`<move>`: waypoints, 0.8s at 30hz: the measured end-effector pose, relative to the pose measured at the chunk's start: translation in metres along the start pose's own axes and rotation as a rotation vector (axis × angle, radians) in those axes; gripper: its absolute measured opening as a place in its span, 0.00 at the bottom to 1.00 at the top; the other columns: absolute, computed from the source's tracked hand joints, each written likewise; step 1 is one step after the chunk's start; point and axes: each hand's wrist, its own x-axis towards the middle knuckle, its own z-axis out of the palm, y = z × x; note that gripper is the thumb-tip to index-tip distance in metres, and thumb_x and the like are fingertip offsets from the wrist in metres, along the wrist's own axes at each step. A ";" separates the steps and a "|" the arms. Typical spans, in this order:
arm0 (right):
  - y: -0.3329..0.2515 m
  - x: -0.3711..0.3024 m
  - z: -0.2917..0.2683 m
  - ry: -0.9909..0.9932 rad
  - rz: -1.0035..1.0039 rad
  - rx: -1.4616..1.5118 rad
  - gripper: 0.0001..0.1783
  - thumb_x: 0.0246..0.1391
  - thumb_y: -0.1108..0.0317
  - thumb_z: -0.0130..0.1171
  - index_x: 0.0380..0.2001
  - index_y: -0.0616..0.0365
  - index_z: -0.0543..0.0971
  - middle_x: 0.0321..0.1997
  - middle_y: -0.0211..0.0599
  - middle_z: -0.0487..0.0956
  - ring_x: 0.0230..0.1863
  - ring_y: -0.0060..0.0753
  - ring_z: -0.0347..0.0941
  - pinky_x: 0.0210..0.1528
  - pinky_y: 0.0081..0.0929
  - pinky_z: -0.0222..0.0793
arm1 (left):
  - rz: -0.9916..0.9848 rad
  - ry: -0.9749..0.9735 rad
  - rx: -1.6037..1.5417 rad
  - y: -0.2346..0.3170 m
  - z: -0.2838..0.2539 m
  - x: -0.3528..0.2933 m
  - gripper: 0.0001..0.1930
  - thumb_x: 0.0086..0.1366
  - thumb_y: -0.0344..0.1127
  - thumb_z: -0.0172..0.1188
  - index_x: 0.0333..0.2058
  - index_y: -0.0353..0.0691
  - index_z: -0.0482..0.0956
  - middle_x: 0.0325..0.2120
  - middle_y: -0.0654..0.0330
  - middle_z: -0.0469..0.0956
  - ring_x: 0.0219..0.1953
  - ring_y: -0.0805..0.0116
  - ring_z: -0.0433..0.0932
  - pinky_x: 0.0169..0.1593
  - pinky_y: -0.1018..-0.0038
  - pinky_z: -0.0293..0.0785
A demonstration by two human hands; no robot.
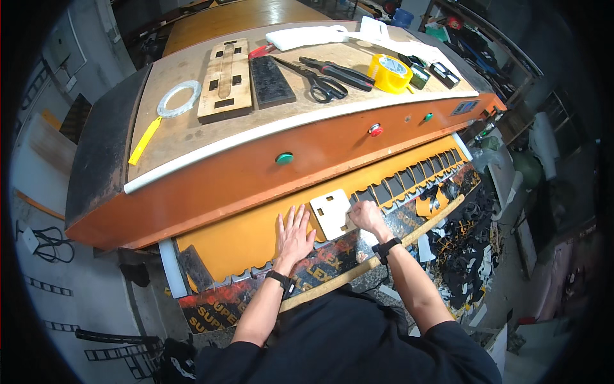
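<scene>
My left hand (295,237) lies flat with fingers spread on an orange sheet (246,224), just left of a pale wooden cutting die (332,214). The die is a flat board with small rectangular holes, resting on the sheet. At its right edge, my right hand (368,217) is closed, with fingers curled against the board; the fingertips are hidden. Right of the die, the sheet has a row of cut-outs (409,179) with thin orange strips left between them. More scalloped cuts run along its near edge. Both wrists wear black bands.
An orange machine (217,173) with green and red buttons stands behind the sheet. On its top lie a longer wooden die (226,80), scissors (313,80), pliers (339,73), yellow tape (389,73) and a yellow knife (146,141). Dark scraps (464,243) pile up at right.
</scene>
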 end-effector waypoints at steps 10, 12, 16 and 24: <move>0.081 -0.039 -0.009 -0.087 0.252 0.747 0.12 0.60 0.67 0.71 0.41 0.65 0.90 0.34 0.39 0.91 0.33 0.31 0.87 0.41 0.33 0.85 | -0.044 0.207 -0.391 0.023 0.013 -0.037 0.29 0.78 0.44 0.60 0.71 0.35 0.76 0.79 0.46 0.67 0.82 0.45 0.63 0.84 0.48 0.55; 0.055 -0.052 -0.011 -0.074 0.179 0.582 0.12 0.59 0.68 0.71 0.41 0.66 0.90 0.34 0.42 0.92 0.33 0.34 0.89 0.42 0.35 0.86 | -0.095 0.295 -0.516 0.025 0.019 -0.044 0.29 0.79 0.44 0.59 0.72 0.35 0.74 0.79 0.45 0.67 0.82 0.44 0.62 0.84 0.48 0.55; -0.024 -0.062 -0.008 -0.032 -0.083 0.238 0.08 0.52 0.72 0.69 0.34 0.66 0.87 0.32 0.55 0.89 0.36 0.56 0.90 0.44 0.48 0.87 | -0.140 0.421 -0.703 0.027 0.020 -0.039 0.35 0.81 0.48 0.57 0.77 0.33 0.65 0.80 0.41 0.64 0.82 0.41 0.61 0.84 0.51 0.54; -0.037 -0.065 0.018 -0.053 -0.087 0.207 0.14 0.55 0.65 0.77 0.33 0.66 0.86 0.33 0.54 0.86 0.38 0.63 0.86 0.42 0.55 0.82 | -0.177 0.388 -0.514 0.023 0.022 -0.032 0.54 0.64 0.31 0.77 0.80 0.30 0.51 0.78 0.36 0.65 0.82 0.41 0.62 0.84 0.50 0.56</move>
